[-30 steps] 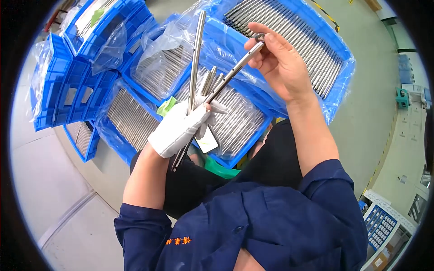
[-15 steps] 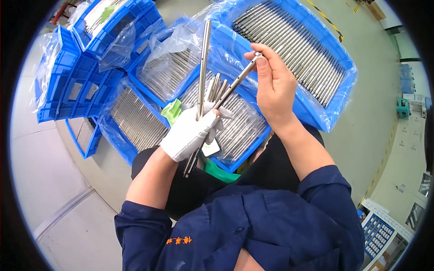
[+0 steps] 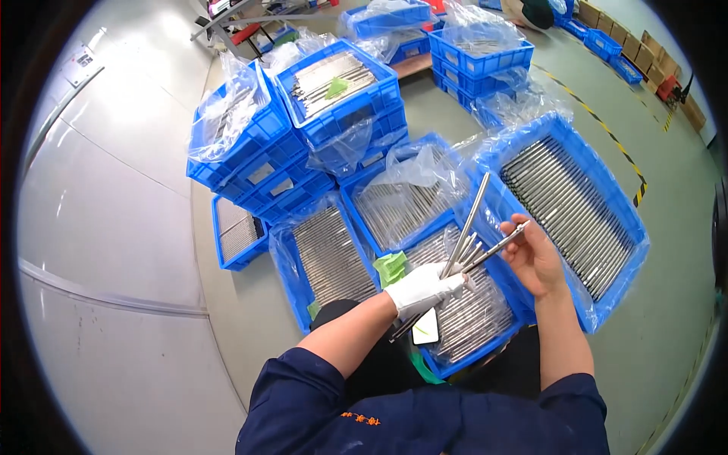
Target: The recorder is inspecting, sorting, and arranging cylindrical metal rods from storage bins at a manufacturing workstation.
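Note:
My left hand, in a white glove, is closed around several slim steel rods. One long rod sticks up and away from the glove, and lower rod ends come out below it. A darker rod with small holes slants from the glove toward my bare right hand, whose thumb and fingers pinch its far end. Beneath my hands is a blue crate of similar rods under clear plastic. A white card-like piece lies near the glove, and green paper is beside it.
More plastic-lined blue crates of rods stand around: a large one at right, one at left, one behind. Stacked crates rise at far left, others at the back. A black-and-yellow floor line runs at right.
The view has tilted up and turned left, so more of the back of the room shows. My left hand still holds the rods and my right still has the one rod's end.

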A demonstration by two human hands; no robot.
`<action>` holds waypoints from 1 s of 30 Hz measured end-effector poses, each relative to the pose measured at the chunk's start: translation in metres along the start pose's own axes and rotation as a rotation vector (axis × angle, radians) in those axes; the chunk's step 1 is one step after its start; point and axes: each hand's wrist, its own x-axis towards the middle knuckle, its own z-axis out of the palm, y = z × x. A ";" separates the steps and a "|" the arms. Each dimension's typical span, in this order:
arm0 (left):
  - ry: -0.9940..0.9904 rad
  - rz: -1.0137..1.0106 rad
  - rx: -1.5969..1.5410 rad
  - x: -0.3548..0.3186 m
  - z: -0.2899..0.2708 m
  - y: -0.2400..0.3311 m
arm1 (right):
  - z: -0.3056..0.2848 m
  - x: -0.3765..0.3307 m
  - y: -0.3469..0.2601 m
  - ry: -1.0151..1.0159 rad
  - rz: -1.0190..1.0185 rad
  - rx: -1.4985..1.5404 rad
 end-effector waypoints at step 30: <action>0.273 0.093 -0.357 0.015 -0.004 0.001 | 0.028 -0.022 0.065 0.052 0.613 0.048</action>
